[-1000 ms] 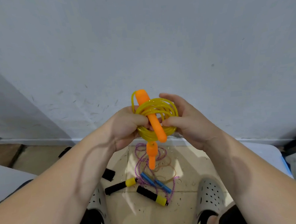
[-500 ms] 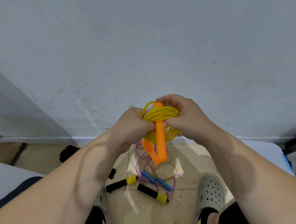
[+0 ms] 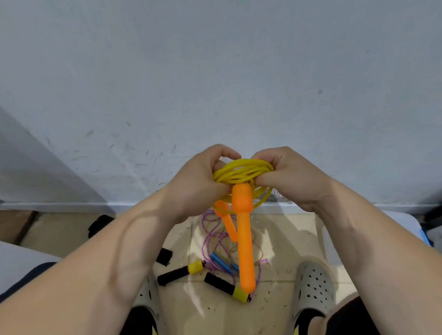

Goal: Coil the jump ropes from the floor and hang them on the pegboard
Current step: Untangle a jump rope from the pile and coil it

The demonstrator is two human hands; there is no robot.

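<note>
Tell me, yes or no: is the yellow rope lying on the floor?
No: the left hand and right hand grip the coiled yellow rope above the floor.

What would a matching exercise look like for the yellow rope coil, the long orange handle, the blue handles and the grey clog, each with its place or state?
Things:
1. yellow rope coil
2. long orange handle
3. blue handles
4. grey clog

Places or states:
A. lying on the floor
B. worn on a foot
C. held up, wound in loops
D. hanging down below the coil

Pairs: 1-C, 2-D, 3-A, 4-B
</note>
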